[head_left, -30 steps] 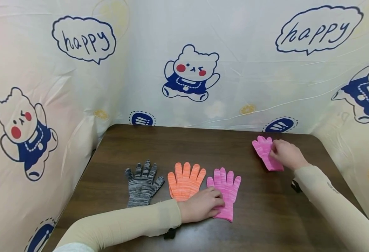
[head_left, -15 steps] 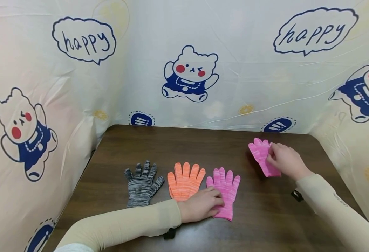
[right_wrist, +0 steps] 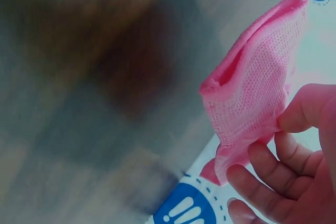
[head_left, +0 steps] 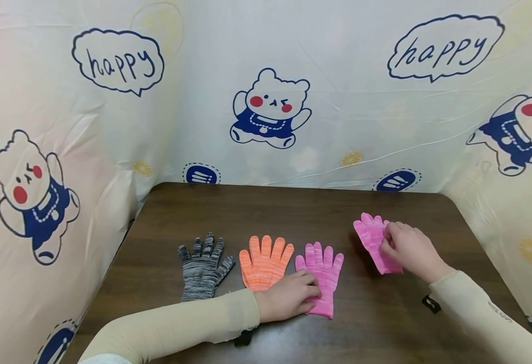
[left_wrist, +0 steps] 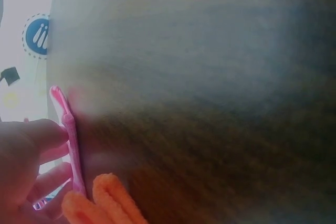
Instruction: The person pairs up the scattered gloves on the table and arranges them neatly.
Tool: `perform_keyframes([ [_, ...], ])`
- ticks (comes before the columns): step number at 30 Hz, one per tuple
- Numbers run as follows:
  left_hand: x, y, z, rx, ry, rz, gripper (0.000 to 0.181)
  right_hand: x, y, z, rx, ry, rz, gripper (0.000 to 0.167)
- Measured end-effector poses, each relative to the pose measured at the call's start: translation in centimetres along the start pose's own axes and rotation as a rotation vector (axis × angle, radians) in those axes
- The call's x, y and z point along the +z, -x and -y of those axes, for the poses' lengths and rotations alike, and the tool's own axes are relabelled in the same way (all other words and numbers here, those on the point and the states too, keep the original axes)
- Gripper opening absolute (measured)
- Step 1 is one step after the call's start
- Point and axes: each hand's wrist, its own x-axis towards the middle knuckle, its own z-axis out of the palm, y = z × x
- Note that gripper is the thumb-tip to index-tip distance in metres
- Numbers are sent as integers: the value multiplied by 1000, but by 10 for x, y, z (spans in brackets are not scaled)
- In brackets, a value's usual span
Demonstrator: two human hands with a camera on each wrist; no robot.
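Observation:
My right hand (head_left: 413, 251) pinches a pink knit glove (head_left: 375, 242) by its side, held a little above the table at the right. In the right wrist view, thumb and fingers grip that glove (right_wrist: 262, 72), its cuff opening facing away from the palm. A second pink glove (head_left: 326, 268) lies flat in the middle, fingers toward the back. My left hand (head_left: 290, 296) rests on its left side with loosely bent fingers. Left of it lies an orange glove (head_left: 264, 260), its lower part behind the hand. Farther left is a grey-black striped glove (head_left: 201, 275), its cuff covered by the left sleeve.
All gloves are on or over a dark brown wooden table (head_left: 247, 212). A printed white curtain (head_left: 193, 101) surrounds its back and sides. Dark straps (head_left: 431, 304) show under the wrists.
The right hand has brought its pink glove nearer to me and slightly left. My left hand and the three lying gloves hold their places, and the head view has shifted slightly.

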Motion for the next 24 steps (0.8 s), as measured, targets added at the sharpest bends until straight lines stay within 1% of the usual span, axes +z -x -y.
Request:
perform_keyframes([
  [3, 0, 1, 0, -6, -2, 1, 20, 2, 5, 6, -4, -4, -15, 16],
  [7, 0, 1, 0, 0, -9, -9, 20, 4, 12, 12, -9, 0, -29, 16],
  [10, 0, 2, 0, 9, -15, -18, 19, 6, 19, 16, -9, 3, -27, 17],
  [13, -1, 2, 0, 8, -12, -15, 18, 9, 26, 19, -2, 3, -20, 18],
  [17, -3, 1, -1, 4, -10, -3, 18, 17, 35, 23, 2, 1, -21, 19],
  [22, -2, 1, -1, 8, -15, -1, 18, 29, 47, 24, 29, -15, 14, 20],
  [24, -2, 1, -1, 8, -16, -2, 18, 34, 51, 24, 35, -16, 15, 21],
])
